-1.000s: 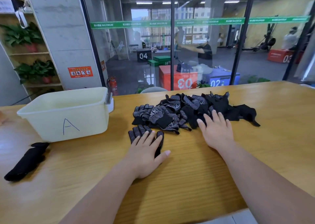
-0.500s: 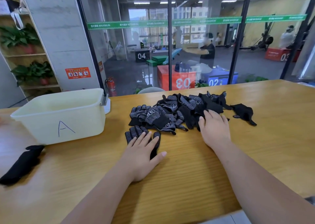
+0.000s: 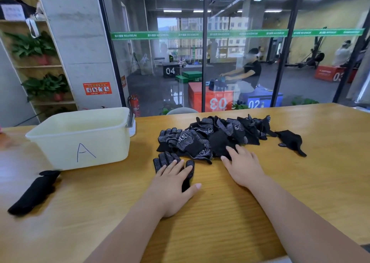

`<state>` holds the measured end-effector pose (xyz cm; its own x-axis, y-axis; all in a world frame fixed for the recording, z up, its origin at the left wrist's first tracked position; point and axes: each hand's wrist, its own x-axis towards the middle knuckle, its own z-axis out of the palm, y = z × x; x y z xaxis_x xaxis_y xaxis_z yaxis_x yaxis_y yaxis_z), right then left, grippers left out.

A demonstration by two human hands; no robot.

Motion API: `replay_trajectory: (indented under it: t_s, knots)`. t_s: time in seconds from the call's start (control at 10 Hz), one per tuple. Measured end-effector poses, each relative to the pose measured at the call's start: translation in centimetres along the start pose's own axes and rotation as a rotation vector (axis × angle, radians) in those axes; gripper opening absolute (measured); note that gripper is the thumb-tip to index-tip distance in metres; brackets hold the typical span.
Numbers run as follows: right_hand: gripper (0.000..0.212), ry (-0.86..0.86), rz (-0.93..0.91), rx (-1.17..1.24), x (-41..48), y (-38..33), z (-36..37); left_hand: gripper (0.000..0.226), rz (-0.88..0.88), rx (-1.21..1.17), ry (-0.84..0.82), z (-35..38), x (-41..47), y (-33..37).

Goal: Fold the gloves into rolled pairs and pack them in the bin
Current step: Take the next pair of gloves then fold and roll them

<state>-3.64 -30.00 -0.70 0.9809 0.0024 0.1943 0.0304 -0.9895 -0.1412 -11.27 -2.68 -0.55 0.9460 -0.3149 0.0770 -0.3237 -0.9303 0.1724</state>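
Lower left of frame: a black rolled bundle lies on the table, just in front of the bin's near-left corner and outside it. It reads as a finished pair not yet packed

Left of centre: the pale bin marked "A" stands upright with its open top facing up. No glove shows inside past the rim, but the floor is hidden from this angle, so contents can't be confirmed

Centre: the left hand lies palm down on a single dotted glove, fingers spread, thumb out to the side on the wood. It's pressing, not pinching – my read is that it pins the glove flat as the base for the pair

Above that, centre to centre-right: the glove pile, a loose tangled heap well apart from the bin, with its near edge just beyond the flat glove

Centre-right: the right hand rests on the pile's near edge, fingers fairly straight and laid on a black glove. No pinch shows – probably picking out a mate to lay on the pinned one

Right: one stray glove lies flat beside the pile

Nearly all the gloves are unpaired, so the task looks early
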Motion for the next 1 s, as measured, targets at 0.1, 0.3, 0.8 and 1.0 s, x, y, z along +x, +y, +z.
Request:
replay_trajectory:
  t_s: [0.1, 0.3, 0.8, 1.0]
  knots:
    - [0.061, 0.017, -0.235, 0.027, 0.6, -0.7, -0.2, 0.09, 0.006, 0.007, 0.018, 0.1, 0.0, 0.0]
    - [0.061, 0.116, -0.022, 0.179, 3.0, 0.7, -0.9, 0.09, 0.008, -0.004, 0.02, 0.3, 0.2, -0.2]
    - [0.022, 0.484, -0.209, 0.223, 2.6, -1.0, -4.4, 0.094, 0.013, 0.041, -0.038, 0.1, 0.1, -0.1]
    - [0.022, 0.331, -0.229, 0.242, 0.7, -3.8, -9.7, 0.1, -0.008, 0.071, -0.112, -0.5, 0.4, 0.2]
